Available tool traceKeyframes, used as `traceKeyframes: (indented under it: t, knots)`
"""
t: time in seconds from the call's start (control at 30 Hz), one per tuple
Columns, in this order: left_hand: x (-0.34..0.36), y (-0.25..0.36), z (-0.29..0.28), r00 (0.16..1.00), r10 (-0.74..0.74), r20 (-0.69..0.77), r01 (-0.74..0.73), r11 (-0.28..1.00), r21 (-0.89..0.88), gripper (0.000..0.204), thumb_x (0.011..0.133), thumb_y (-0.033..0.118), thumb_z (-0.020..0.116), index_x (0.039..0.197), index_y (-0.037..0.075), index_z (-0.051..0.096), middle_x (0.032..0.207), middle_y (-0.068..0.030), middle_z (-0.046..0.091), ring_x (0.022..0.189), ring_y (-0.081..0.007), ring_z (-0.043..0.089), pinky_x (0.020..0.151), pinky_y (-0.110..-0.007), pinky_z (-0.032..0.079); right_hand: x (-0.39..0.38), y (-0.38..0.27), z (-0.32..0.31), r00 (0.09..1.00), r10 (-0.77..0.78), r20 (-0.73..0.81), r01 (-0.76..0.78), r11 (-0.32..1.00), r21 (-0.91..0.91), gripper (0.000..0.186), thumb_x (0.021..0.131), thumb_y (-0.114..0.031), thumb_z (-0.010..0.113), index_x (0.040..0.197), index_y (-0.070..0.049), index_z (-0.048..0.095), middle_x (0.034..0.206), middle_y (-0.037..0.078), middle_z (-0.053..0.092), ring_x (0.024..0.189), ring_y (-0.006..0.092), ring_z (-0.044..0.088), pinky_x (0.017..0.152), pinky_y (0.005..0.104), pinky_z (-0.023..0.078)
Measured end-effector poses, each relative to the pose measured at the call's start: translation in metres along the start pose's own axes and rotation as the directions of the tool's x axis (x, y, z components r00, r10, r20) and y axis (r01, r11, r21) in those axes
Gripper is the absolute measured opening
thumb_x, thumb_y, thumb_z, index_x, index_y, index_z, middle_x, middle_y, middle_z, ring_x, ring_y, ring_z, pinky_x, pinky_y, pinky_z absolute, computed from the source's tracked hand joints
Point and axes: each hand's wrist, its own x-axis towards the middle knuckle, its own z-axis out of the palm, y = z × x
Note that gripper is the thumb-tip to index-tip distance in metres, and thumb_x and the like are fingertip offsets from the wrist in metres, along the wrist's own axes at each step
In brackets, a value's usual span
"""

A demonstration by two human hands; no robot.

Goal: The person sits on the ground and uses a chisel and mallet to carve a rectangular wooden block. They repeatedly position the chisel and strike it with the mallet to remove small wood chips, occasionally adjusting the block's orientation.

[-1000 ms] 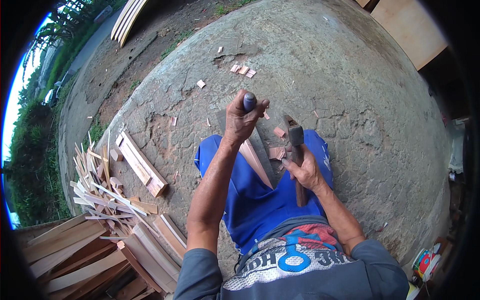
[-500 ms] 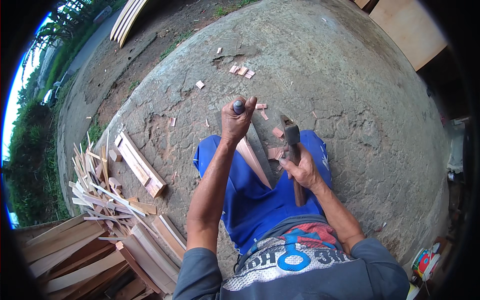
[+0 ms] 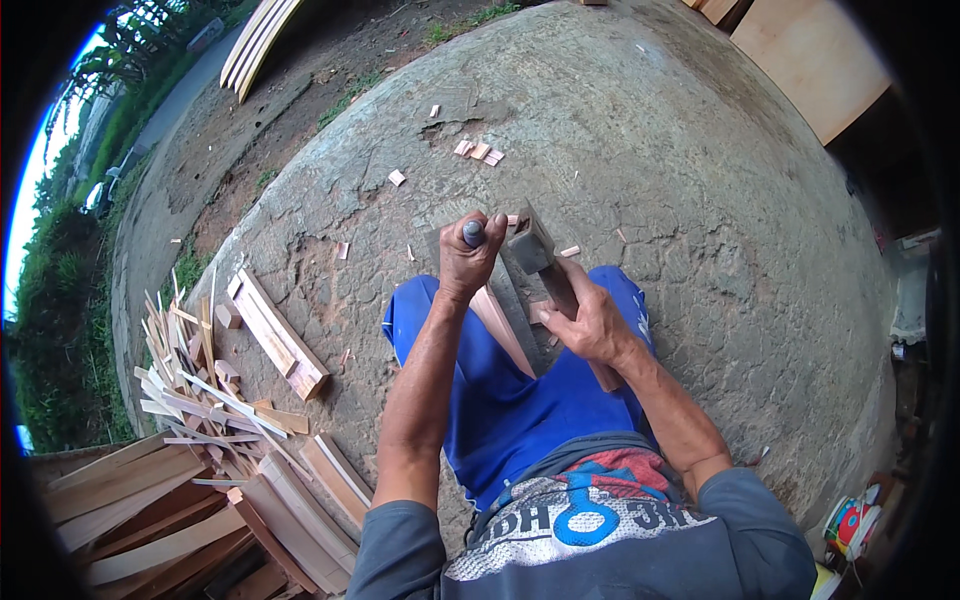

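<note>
I see the left hand fisted around a grey-handled chisel, probably, set on a pale wood strip over my lap; right hand clamps a wooden-handled steel hammer, head just right of it.

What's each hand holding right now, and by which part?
The left hand grips a chisel around its shaft, just below the top end. The right hand holds a hammer by its wooden handle.

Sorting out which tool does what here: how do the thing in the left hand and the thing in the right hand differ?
The left hand wraps a slim chisel with a rounded grey top, held upright over the wood piece. The right hand holds a hammer by its brown wooden handle; its blocky grey head sits beside the chisel top. The chisel is thin, the hammer head broad. Both are gripped firmly above the blue-clad lap.
</note>
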Motion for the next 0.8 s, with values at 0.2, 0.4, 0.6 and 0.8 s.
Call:
traceKeyframes:
  t: [0.2,0.4,0.6,0.8]
  knots:
    - [-0.014,-0.009,-0.009,0.998,0.062,-0.029,-0.065,0.991,-0.119,0.003,0.091,0.005,0.073,0.09,0.002,0.074,0.073,-0.0097,0.071,0.067,-0.0153,0.068,0.066,-0.033,0.055,0.05,-0.102,-0.05,0.897,-0.439,-0.047,0.421,0.883,-0.209,0.071,0.09,-0.005,0.072,0.152,0.004,0.04,0.115,0.028,0.068,0.105,0.0427,0.072,0.085,0.0444,0.06]
    - [-0.018,-0.033,-0.004,0.97,0.243,0.005,-0.242,0.963,0.12,0.016,0.093,0.012,0.069,0.108,0.008,0.074,0.102,-0.0116,0.075,0.093,-0.0272,0.072,0.084,-0.042,0.056,0.057,-0.087,-0.032,0.95,-0.195,0.244,0.306,0.727,-0.614,0.066,0.087,-0.005,0.073,0.145,0.004,0.043,0.105,0.024,0.072,0.086,0.0421,0.076,0.068,0.0475,0.062]
    - [-0.018,-0.033,-0.004,0.992,0.13,0.0,-0.13,0.991,-0.042,0.016,0.097,0.022,0.074,0.1,0.007,0.074,0.086,-0.008,0.072,0.078,-0.0221,0.069,0.071,-0.038,0.055,0.062,-0.085,-0.032,0.943,-0.259,0.208,0.326,0.839,-0.436,0.061,0.086,-0.002,0.069,0.143,-0.001,0.046,0.1,0.024,0.073,0.085,0.044,0.074,0.067,0.049,0.062]
    - [-0.017,-0.015,-0.008,0.994,0.106,0.01,-0.106,0.994,-0.004,0.021,0.095,0.02,0.077,0.088,0.002,0.069,0.072,-0.0035,0.067,0.062,-0.0144,0.061,0.06,-0.036,0.052,0.08,-0.154,-0.053,0.857,-0.506,-0.098,0.469,0.844,-0.261,0.056,0.083,0.002,0.07,0.135,-0.003,0.048,0.092,0.022,0.071,0.083,0.0417,0.075,0.065,0.0502,0.059]
